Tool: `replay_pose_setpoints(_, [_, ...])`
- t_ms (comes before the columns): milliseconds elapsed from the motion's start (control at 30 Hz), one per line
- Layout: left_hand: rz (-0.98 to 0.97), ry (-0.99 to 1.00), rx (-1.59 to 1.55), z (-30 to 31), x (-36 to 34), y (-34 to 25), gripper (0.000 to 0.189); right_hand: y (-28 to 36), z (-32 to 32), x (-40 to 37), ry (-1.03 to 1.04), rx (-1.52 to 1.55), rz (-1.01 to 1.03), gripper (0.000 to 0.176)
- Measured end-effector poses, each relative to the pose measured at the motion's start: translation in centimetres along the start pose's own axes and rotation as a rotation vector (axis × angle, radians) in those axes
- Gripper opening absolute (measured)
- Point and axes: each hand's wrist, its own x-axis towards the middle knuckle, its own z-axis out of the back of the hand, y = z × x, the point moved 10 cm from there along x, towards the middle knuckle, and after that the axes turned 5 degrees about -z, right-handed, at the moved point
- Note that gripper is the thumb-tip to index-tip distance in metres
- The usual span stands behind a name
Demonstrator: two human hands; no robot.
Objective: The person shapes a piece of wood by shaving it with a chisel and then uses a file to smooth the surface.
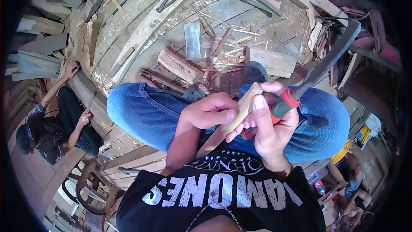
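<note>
Head view, left hand (pixel 210 114) fingers curled around wooden strip (pixel 249 99), right hand (pixel 272 131) fist closed on red-handled tool (pixel 288 101), thumb pressing the strip's upper end.

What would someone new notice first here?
In the centre, the left hand grips a wood strip while the right hand holds a red-handled blade beside it. At the left edge, another person crouches by the planks.
</note>
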Motion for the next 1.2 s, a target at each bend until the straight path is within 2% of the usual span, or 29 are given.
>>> replay_pose_setpoints(133, [0.032, -0.073, 0.178, 0.3, 0.4, -0.9, 0.041, -1.1, 0.9, -0.3, -0.086, 0.001, -0.045, 0.021])
replay_pose_setpoints(200, [0.110, -0.242, 0.011, 1.1, 0.0, -0.2, 0.046, -1.9, 0.9, -0.3, -0.090, 0.101, -0.130, 0.023])
replay_pose_setpoints(233, [0.169, -0.410, 0.039, 2.1, -0.7, 0.0, 0.052, -2.6, 1.4, -0.2, -0.069, -0.026, -0.157, 0.031])
replay_pose_setpoints(267, [0.219, -0.571, 0.057, 3.3, -1.3, 0.1, 0.054, -3.1, 1.2, -0.3, -0.069, -0.004, -0.209, 0.037])
replay_pose_setpoints(367, [0.235, -0.814, 0.031, 5.6, -2.5, -0.1, 0.054, -4.3, 0.8, -0.6, -0.008, -0.063, -0.253, 0.036])
replay_pose_setpoints(400, [0.222, -0.824, 0.029, 6.0, -2.5, -0.2, 0.054, -4.7, 0.7, -0.7, 0.013, -0.082, -0.271, 0.033])
replay_pose_setpoints(433, [0.213, -0.852, 0.032, 6.4, -2.6, -0.4, 0.054, -4.9, 0.2, -0.8, 0.062, -0.223, -0.278, 0.040])
replay_pose_setpoints(600, [0.070, -0.847, -0.106, 7.3, -2.7, -0.9, 0.049, -6.4, -0.6, -1.6, 0.147, -0.454, -0.339, 0.033])
replay_pose_setpoints(767, [0.159, -0.971, -0.026, 8.4, -3.7, -1.2, 0.049, -6.5, -0.8, -2.5, 0.153, -0.662, -0.216, 0.025])
replay_pose_setpoints(867, [0.119, -0.986, 0.003, 8.8, -3.6, -1.4, 0.047, -7.7, -0.9, -3.4, 0.224, -0.750, -0.195, 0.024])
replay_pose_setpoints(1000, [0.113, -1.095, -0.021, 9.2, -3.8, -1.5, 0.041, -8.6, -0.7, -4.3, 0.216, -0.880, -0.181, 0.021])
replay_pose_setpoints(1200, [0.134, -1.062, 0.065, 10.1, -4.0, -0.3, 0.042, -8.2, -1.3, -3.5, 0.194, -1.001, -0.103, 0.018])
